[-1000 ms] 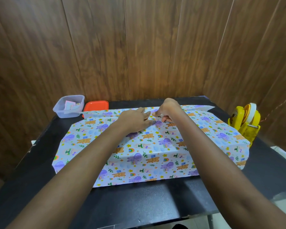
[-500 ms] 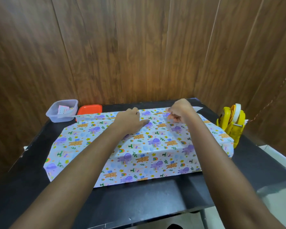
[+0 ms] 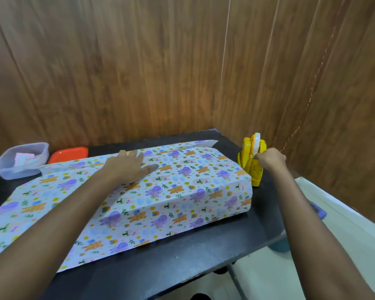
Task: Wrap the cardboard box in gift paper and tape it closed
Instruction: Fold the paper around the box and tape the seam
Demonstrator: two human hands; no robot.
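Change since the last half second: my right hand [image 3: 270, 158] has left the seam and moved out to the yellow tape dispenser [image 3: 252, 163]. Its fingers are curled and grip the dispenser at the tape outlet; the tape end itself is too small to make out. My left hand [image 3: 126, 167] stays flat, fingers straight, pressing the overlapped gift paper [image 3: 182, 191] down on top of the package.

Meaning for the task: I judge the wrap round the body complete, with the seam held only by my palm and not yet taped.

The cardboard box is hidden under the paper, mid-table [image 3: 182, 260]. Its long axis runs left to right across the table, with the right end just beside the dispenser. Loose paper extends past both ends and lies flat at the left.
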